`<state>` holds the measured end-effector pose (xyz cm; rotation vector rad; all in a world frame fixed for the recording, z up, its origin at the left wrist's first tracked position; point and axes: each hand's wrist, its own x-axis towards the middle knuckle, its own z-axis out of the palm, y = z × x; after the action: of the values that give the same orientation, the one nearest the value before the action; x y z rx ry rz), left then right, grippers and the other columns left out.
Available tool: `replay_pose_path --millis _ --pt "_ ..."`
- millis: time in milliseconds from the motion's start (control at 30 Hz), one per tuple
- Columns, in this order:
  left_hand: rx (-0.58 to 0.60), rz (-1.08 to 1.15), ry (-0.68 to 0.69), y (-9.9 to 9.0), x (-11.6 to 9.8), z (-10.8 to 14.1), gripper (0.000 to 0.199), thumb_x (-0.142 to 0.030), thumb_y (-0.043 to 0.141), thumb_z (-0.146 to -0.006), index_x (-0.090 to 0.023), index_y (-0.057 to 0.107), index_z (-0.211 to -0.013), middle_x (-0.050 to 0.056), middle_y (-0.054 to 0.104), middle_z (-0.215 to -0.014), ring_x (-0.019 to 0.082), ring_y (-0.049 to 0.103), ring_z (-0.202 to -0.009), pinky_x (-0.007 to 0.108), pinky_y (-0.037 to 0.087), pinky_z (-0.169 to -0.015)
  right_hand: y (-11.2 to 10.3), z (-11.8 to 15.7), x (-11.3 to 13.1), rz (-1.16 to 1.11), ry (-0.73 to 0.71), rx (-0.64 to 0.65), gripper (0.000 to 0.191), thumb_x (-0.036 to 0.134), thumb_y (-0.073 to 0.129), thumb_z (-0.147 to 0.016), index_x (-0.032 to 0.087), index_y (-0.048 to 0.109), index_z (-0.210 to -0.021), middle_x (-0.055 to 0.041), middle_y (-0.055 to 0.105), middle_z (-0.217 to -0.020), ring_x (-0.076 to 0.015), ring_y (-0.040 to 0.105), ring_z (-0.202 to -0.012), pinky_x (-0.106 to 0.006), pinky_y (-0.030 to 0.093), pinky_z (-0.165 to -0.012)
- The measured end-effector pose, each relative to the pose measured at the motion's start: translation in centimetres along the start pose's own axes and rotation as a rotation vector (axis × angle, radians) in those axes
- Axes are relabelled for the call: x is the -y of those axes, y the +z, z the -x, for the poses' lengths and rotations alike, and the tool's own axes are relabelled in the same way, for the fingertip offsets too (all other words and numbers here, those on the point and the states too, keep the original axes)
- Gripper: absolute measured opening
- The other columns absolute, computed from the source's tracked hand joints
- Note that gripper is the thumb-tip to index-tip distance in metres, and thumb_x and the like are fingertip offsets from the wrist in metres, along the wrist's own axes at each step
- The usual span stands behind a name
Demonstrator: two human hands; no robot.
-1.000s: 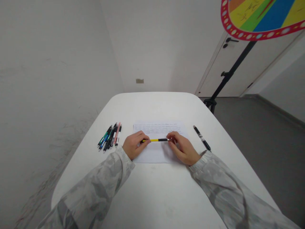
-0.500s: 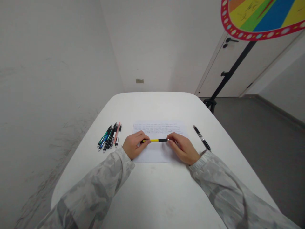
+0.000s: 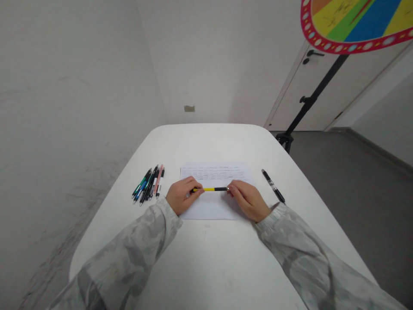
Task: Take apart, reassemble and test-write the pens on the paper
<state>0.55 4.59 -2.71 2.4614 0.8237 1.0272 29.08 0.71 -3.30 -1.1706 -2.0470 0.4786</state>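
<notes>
A slim yellow-and-black pen (image 3: 209, 189) lies level between my two hands, above a sheet of paper (image 3: 213, 211) with lines of handwriting on its upper part. My left hand (image 3: 183, 194) is closed on the pen's yellow end, thumb and fingers pinching it. At the black end, the fingertips of my right hand (image 3: 248, 199) pinch the tip, which they partly hide. Right of the paper lies a black pen (image 3: 273, 186), near my right wrist. Several pens (image 3: 147, 185) in black, green, blue and pink are bunched left of my left hand.
The white table (image 3: 206, 267) has rounded corners and meets the wall at its far end. A colourful wheel (image 3: 358, 26) on a black stand (image 3: 309, 101) rises beyond the right edge, before a door (image 3: 318, 94). Another wall runs along the left.
Both hands keep their hold on the yellow-and-black pen. My right fingers have shifted very slightly at its black end; the other pens and the paper lie as before.
</notes>
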Motion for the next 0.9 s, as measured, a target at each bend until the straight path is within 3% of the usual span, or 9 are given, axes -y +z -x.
replay_pose_path --millis 67,300,700,900 --pt "-0.003 -0.001 0.002 -0.03 -0.11 -0.05 0.018 -0.031 0.058 -0.108 -0.020 0.071 -0.101 0.004 0.068 -0.089 0.016 0.064 -0.081 0.029 0.051 -0.076 0.04 -0.05 -0.03 0.008 0.002 0.010 0.036 0.037 0.038 -0.113 0.024 0.060 -0.088 -0.0042 0.068 -0.081 -0.0205 0.063 -0.076 -0.034 0.046 -0.074" --pt "-0.020 -0.003 0.001 -0.14 -0.41 -0.23 0.021 -0.032 0.057 -0.108 -0.019 0.070 -0.100 0.005 0.068 -0.089 0.016 0.064 -0.081 0.029 0.052 -0.076 0.12 0.24 0.25 -0.050 0.058 -0.013 0.019 0.038 0.048 -0.109 0.024 0.060 -0.113 -0.0036 0.070 -0.086 -0.0199 0.064 -0.073 -0.033 0.049 -0.070" --pt "-0.026 -0.009 0.016 -0.01 -0.33 -0.16 0.020 -0.030 0.057 -0.107 -0.019 0.070 -0.097 0.004 0.068 -0.087 0.016 0.063 -0.080 0.029 0.050 -0.075 0.36 0.35 -0.09 0.029 0.018 -0.067 0.013 0.025 0.054 -0.100 0.023 0.065 -0.106 0.0008 0.062 -0.071 -0.0167 0.056 -0.062 -0.031 0.044 -0.061" --pt "-0.009 -0.021 -0.010 0.01 -0.16 -0.13 0.021 -0.031 0.056 -0.108 -0.019 0.070 -0.099 0.004 0.068 -0.088 0.017 0.064 -0.081 0.029 0.051 -0.075 0.46 0.20 -0.03 -0.028 0.012 -0.089 0.014 0.027 0.054 -0.102 0.022 0.066 -0.109 -0.0012 0.065 -0.078 -0.0162 0.057 -0.063 -0.031 0.048 -0.062"
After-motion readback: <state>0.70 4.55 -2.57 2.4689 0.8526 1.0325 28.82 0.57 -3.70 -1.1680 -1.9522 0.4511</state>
